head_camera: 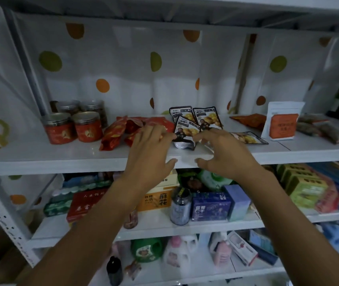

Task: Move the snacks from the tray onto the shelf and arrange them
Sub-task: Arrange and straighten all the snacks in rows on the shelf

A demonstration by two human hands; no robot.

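Steadying: snack packet (185,129), on the shelf (61,159), between my fingertips.
Left hand (150,150): fingers loosely spread, tips touching its left edge.
Right hand (225,154): fingers spread, tips at its right edge.
Thumbs: apart, below.

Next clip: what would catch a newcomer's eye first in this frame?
The left hand and right hand meet at the front of the upper shelf, fingertips on either side of a standing black-and-yellow snack pouch. Left of it lie red packets and red-labelled jars; a white-and-orange bag stands to the right.
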